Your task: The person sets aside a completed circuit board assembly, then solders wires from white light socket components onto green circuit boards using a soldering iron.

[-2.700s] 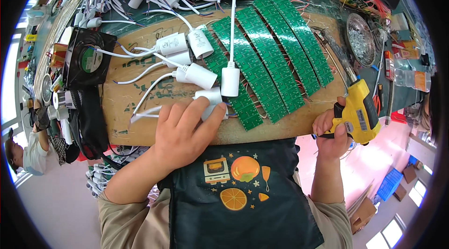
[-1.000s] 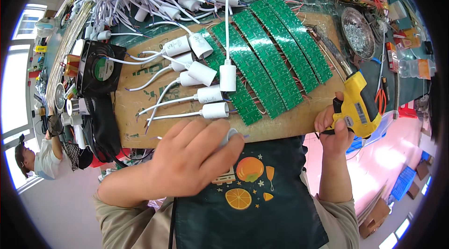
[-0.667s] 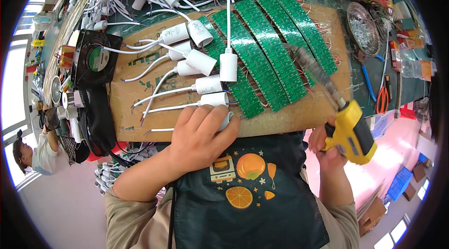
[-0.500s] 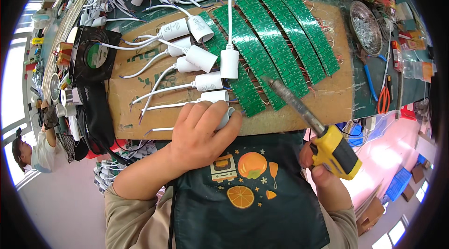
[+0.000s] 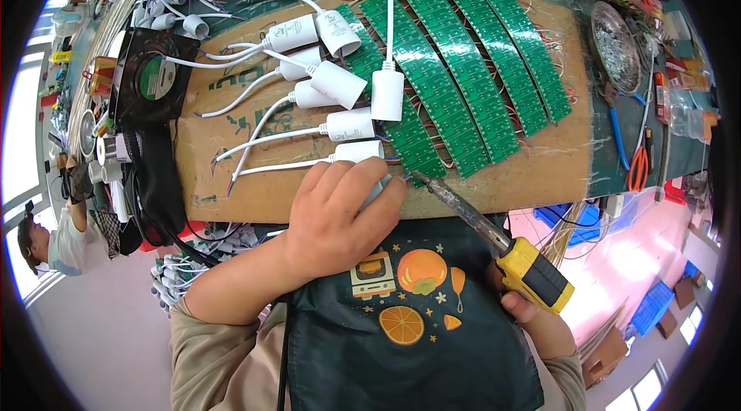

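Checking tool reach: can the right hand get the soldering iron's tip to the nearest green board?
Probably yes. The right hand holds the soldering iron, its tip already at the nearest green board with nothing between them.

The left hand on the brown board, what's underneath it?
Under the left hand a white cylindrical part peeks out by the fingertips, on the cardboard board. The rest is covered.

The left hand point(image 5: 340, 214) covers most of a white capacitor point(image 5: 380, 189), so only a sliver shows beside the fingers. The soldering iron point(image 5: 494, 241) hides much of the right hand point(image 5: 532, 314); its grip cannot be judged. Whether the iron's tip touches the nearest green circuit board point(image 5: 413, 152) is unclear.
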`<state>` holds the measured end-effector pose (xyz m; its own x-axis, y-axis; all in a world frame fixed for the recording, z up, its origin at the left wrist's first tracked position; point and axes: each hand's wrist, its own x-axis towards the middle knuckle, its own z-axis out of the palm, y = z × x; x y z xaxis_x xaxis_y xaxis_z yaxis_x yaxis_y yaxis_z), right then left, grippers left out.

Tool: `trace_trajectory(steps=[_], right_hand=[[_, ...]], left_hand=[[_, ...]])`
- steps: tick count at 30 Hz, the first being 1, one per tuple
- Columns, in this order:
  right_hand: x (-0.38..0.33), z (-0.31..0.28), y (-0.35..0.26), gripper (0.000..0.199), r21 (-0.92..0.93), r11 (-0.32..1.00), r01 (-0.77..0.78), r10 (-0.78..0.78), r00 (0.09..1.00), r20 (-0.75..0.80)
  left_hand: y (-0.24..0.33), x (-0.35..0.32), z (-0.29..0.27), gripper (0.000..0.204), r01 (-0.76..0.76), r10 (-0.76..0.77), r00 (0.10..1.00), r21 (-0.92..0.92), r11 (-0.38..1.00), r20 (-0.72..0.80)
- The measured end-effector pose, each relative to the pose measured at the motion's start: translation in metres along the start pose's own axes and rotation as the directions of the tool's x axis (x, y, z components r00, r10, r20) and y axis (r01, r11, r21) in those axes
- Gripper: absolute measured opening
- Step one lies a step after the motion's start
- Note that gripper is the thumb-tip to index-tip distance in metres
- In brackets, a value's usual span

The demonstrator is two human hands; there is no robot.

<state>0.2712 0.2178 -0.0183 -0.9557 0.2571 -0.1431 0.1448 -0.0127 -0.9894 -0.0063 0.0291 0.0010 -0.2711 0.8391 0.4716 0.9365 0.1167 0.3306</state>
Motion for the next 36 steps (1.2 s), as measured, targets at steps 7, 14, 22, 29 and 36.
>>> trace_trajectory(steps=[7, 14, 22, 29, 36], right_hand=[[-0.006, -0.003, 0.012, 0.032, -0.010, 1.000, -0.012, 0.012, 0.999, 0.049], [0.006, 0.003, 0.001, 0.031, -0.047, 0.997, 0.067, -0.068, 0.998, -0.003], [-0.005, -0.001, 0.013, 0.032, -0.039, 0.999, 0.011, -0.009, 0.999, 0.049], [-0.007, 0.000, 0.012, 0.037, 0.125, 0.991, -0.038, 0.036, 0.999, 0.015], [-0.008, 0.000, 0.016, 0.038, 0.154, 0.987, -0.048, 0.047, 0.999, 0.008]], left_hand=[[-0.001, 0.001, -0.001, 0.037, -0.006, 0.004, 1.000, 0.042, 0.999, 0.025], [0.000, 0.000, 0.000, 0.036, -0.008, 0.006, 0.999, 0.047, 0.999, 0.031], [0.000, 0.001, -0.002, 0.036, -0.005, 0.004, 0.999, 0.043, 0.999, 0.032], [0.000, 0.003, -0.003, 0.035, 0.002, -0.003, 0.999, 0.044, 0.999, 0.035], [0.001, 0.002, -0.001, 0.034, -0.003, 0.001, 0.999, 0.055, 0.998, 0.042]])
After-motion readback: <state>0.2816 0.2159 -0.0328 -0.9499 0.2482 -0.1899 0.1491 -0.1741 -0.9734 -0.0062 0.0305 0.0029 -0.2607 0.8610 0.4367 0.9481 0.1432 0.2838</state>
